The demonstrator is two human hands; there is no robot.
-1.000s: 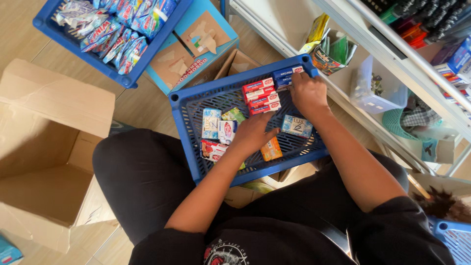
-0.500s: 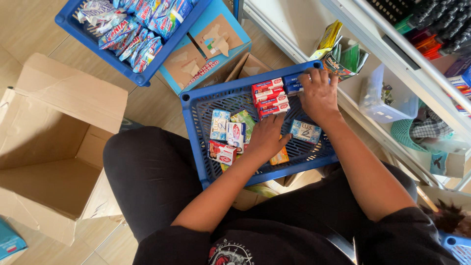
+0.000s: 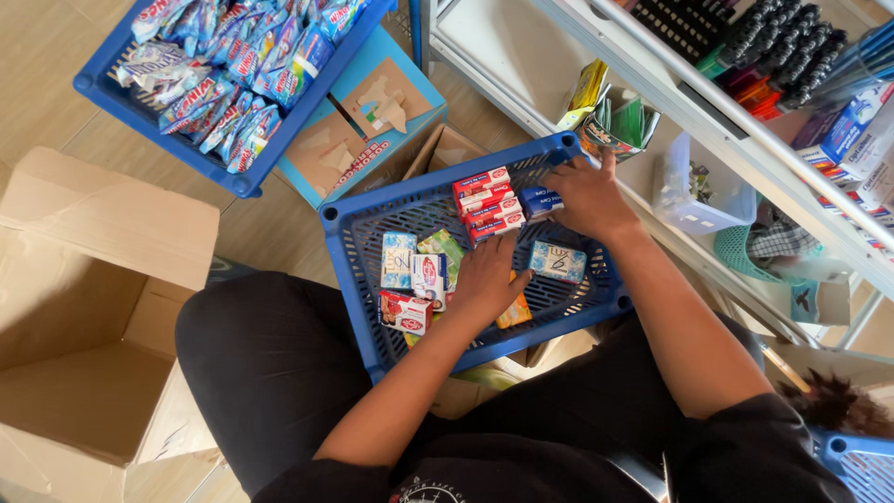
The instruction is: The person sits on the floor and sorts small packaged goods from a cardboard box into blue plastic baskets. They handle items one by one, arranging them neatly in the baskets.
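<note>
blue crate [image 3: 354, 279], small colourful soap boxes [image 3: 484, 205]

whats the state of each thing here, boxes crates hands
left hand: palm down, flat on small boxes in the crate
right hand: fingers curled, on small boxes at the far rim
blue crate: on the lap, partly filled
cardboard box: open, empty
second blue crate: full of packets

A blue lattice crate [image 3: 354, 279] holds red-and-white boxes [image 3: 486, 203] and pale blue patterned boxes [image 3: 558, 262]
</note>
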